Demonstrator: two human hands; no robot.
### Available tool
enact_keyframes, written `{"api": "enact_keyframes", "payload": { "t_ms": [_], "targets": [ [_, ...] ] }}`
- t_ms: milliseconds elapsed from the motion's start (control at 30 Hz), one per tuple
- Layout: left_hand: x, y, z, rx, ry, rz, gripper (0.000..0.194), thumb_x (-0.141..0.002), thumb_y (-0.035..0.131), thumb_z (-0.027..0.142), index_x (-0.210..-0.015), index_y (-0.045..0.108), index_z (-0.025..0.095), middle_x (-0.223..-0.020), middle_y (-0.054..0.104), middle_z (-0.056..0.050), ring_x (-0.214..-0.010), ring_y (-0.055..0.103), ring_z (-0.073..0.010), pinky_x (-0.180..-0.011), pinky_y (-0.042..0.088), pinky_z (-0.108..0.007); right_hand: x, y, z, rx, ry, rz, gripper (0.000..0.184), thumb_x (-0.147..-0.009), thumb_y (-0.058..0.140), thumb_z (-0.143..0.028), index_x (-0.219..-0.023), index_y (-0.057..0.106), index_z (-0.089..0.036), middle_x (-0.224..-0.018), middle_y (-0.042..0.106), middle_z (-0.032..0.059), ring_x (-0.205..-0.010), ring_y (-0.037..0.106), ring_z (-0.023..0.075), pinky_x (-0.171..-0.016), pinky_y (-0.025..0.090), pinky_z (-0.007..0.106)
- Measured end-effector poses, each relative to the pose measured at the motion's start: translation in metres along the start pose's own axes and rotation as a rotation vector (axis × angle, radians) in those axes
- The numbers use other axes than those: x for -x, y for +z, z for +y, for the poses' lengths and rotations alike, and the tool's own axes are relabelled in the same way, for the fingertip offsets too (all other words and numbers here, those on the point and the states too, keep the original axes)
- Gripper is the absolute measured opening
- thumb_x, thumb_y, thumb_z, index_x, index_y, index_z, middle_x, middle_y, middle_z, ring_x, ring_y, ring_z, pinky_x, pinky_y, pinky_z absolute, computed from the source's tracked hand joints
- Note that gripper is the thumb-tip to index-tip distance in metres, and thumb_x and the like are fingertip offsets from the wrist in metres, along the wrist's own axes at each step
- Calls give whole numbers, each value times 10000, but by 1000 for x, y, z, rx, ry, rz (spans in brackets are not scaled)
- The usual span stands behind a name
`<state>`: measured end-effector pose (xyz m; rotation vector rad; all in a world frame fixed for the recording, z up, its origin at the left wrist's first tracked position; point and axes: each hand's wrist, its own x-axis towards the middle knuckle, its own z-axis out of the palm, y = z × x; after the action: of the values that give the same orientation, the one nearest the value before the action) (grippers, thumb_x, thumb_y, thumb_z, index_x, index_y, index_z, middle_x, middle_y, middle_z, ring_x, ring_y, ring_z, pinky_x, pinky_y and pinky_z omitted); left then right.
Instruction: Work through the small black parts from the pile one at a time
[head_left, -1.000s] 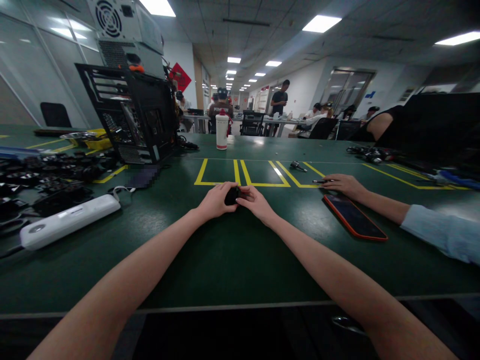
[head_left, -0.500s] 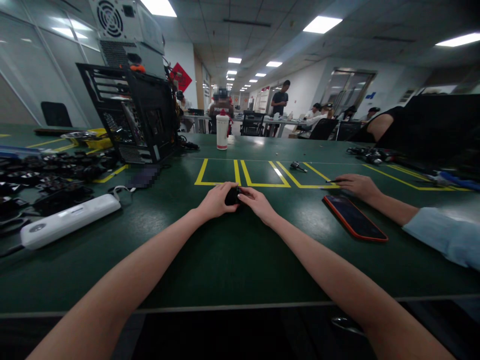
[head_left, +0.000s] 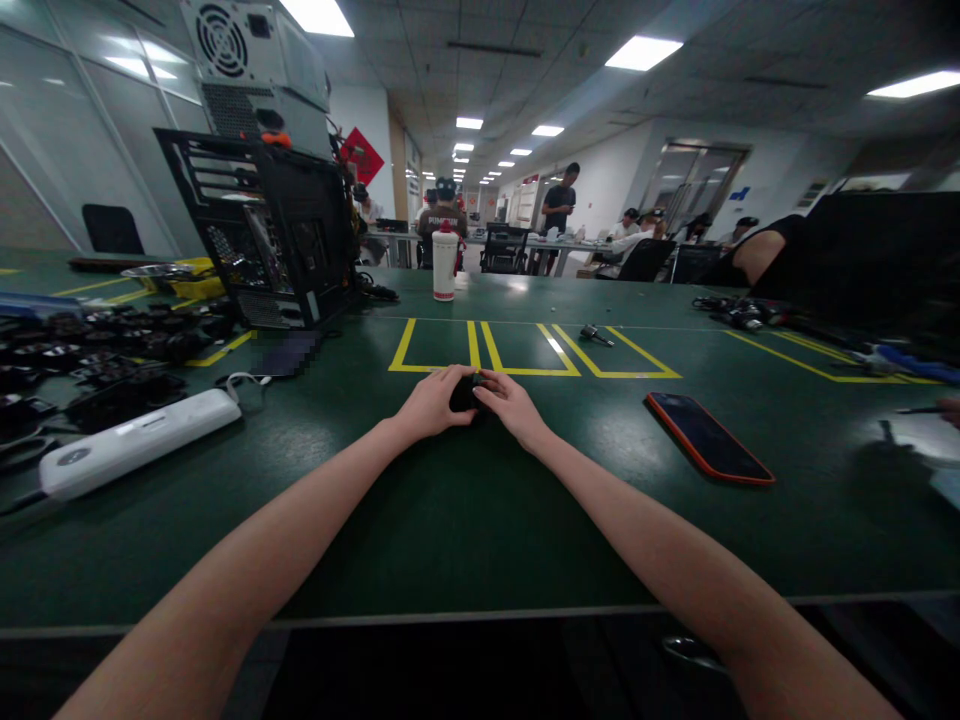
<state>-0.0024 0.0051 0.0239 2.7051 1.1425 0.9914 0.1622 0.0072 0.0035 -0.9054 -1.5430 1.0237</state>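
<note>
In the middle of the frame, the left hand [head_left: 431,402] is wrapping around a small black thing [head_left: 463,394], maybe to hold it steady. The right hand [head_left: 511,405] is resting its fingertips at the thing's right side; I cannot tell if they are pinching it. Farther off, yellow tape [head_left: 525,371] is marking 3 spaces, maybe to show where stuff goes. Behind, at upper middle, a white bottle [head_left: 444,265] is standing upright.

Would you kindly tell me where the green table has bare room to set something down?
Bare patches lie between the white power strip and the left hand, and between the right hand and the orange-edged phone. Far left is crowded with black parts beside the computer case.
</note>
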Motion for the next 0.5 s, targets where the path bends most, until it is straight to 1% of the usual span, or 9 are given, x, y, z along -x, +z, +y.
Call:
{"api": "enact_keyframes", "payload": {
  "t_ms": [67,167,233,400,500],
  "targets": [
    [0,0,0,-2,4,-2,570,-656,615,301,-1162,376,193,-1120,517,-73,-1015,513,-239,-865,410,-381,0,-1,1,-1,11,-31,316,-705,586,-270,-1005,536,-182,-997,586,51,-943,555,162,-899,401,365],
    [1,0,-1,-3,8,-1,566,-657,612,290,-1162,375,192,-1120,516,-70,-1012,514,-235,-866,409,-376,4,-1,0,-55,-27,-83,313,-671,621,-227,-968,530,-189,-996,574,34,-964,551,157,-914,399,350],
    [1,1,-1,-6,6,2,563,-656,609,282,-1160,375,191,-1121,516,-70,-1014,513,-235,-866,409,-374,7,-1,-1,-90,-46,-92,316,-653,636,-213,-946,521,-199,-999,564,21,-979,545,152,-918,400,339],
    [0,0,-1,-6,-6,-6,566,-660,610,304,-1163,374,195,-1136,512,-70,-1032,505,-240,-876,405,-385,6,2,-4,-49,-72,-29,215,-686,602,-274,-877,541,-196,-921,577,10,-925,554,146,-895,413,341],
    [0,0,-1,-7,-9,-11,568,-662,612,319,-1163,376,193,-1139,511,-73,-1033,505,-244,-878,404,-391,2,3,-2,-15,-50,17,232,-698,590,-282,-907,540,-197,-915,582,15,-916,552,148,-885,416,348]
  ]
}}
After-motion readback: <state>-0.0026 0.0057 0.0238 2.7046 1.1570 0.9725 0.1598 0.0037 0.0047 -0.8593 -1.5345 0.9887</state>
